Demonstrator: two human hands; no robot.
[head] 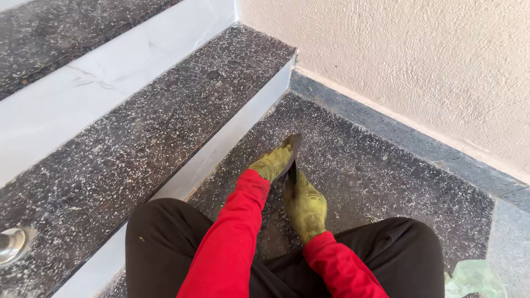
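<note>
Both gloved hands grip a dark flat scraper blade (pixel 291 157) on the speckled granite landing (pixel 386 182): left hand (pixel 273 163) closed near its tip, right hand (pixel 305 207) closed behind. White flecks cover landing and step (pixel 154 110); cleaning appears barely begun.

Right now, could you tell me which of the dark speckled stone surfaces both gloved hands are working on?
The lowest one, the landing beside the wall: left hand and right hand press a dark flat tool there. The step above is untouched.
</note>
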